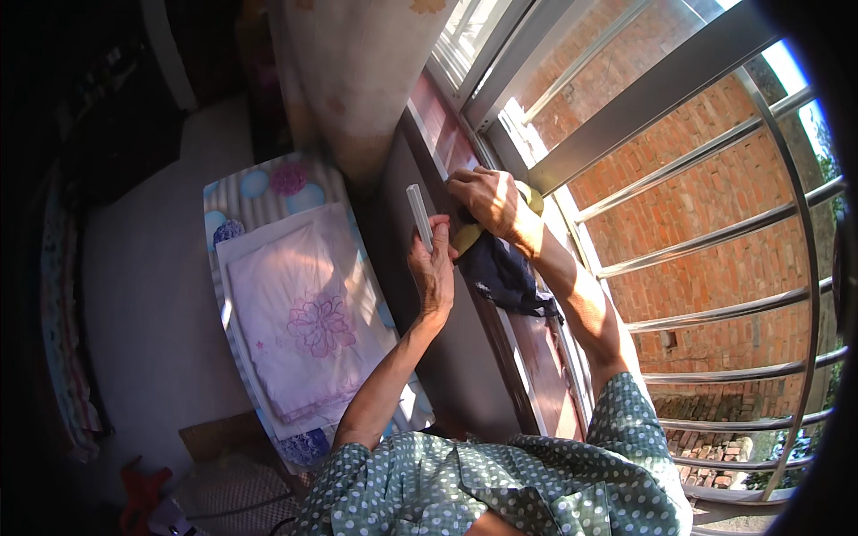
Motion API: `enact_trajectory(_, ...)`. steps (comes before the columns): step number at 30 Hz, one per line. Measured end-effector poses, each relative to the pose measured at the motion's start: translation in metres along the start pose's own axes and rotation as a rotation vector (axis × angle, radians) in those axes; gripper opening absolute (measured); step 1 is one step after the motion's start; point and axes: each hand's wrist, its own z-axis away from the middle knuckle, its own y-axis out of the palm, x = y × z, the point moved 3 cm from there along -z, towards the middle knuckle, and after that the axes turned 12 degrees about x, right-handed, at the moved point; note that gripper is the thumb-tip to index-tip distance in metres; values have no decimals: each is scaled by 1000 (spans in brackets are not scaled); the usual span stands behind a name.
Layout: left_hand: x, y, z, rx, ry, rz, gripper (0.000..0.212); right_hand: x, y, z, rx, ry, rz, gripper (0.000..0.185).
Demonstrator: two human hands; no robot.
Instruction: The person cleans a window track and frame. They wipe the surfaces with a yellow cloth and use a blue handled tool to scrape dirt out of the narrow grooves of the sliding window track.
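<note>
My left hand [432, 268] holds a short pale strip [419, 218], which looks like plastic or metal, upright between thumb and fingers. Close beside it, my right hand [488, 199] is bent over the window sill with its fingers curled down; what lies under the fingers is hidden. A yellow-green band or cloth [529, 197] shows behind the right wrist, and another yellowish part shows between the hands. Dark, crumpled cloth [513, 278] lies on the sill below my right forearm.
An ironing board or narrow table with a patterned cover [251, 194] bears a folded pink cloth with a flower [288, 321]. A curtain [348, 74] hangs ahead. At the right are the window frame [643, 100] and metal bars [704, 221]. A red object [142, 492] lies lower left.
</note>
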Motion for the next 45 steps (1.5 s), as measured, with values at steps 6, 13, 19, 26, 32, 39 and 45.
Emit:
enact_trajectory(6, 11, 5, -10, -13, 138, -144, 25, -4, 1, -15, -65, 143, -16, 11)
enact_trajectory(13, -8, 23, -36, -64, 176, -656, 28, -76, -5, -9, -340, 377, 14, 9)
enact_trajectory(19, 3, 20, -37, -145, 202, -673, 23, -114, 45, -30, -281, 188, 38, 9)
enact_trajectory(26, -1, 17, -35, -153, 242, -627, 27, -83, 21, -58, 132, 318, 233, 5)
enact_trajectory(32, 0, 15, -33, -145, 255, -545, 23, -98, -2, -75, 357, 318, 140, 10)
enact_trajectory(39, -2, 12, -34, -142, 234, -506, 21, -101, -1, -79, 363, 320, 211, 14)
enact_trajectory(45, 1, 27, -30, -114, 238, -513, 21, -118, 11, -45, 200, 118, 250, 17)
